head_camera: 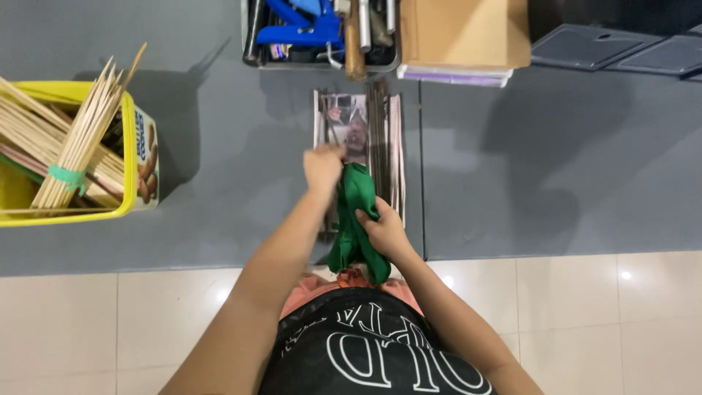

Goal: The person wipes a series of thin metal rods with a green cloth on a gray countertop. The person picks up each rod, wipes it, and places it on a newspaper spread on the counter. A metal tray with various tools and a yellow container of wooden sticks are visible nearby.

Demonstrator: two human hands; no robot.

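A green cloth (356,219) hangs bunched between my two hands, over the near end of a sheet of printed paper (395,139) on the grey mat. My right hand (383,230) grips the cloth from the right side. My left hand (322,167) is closed at the cloth's upper left edge, knuckles up, over the paper. Several thin dark sticks (377,121) lie lengthwise on the paper beyond the hands.
A yellow box (130,157) full of bamboo skewers (69,143) stands at the left. At the back are a tray of tools (322,33), a cardboard box (464,33) and dark lids (621,51). The grey mat (548,161) ends at pale floor tiles (585,322).
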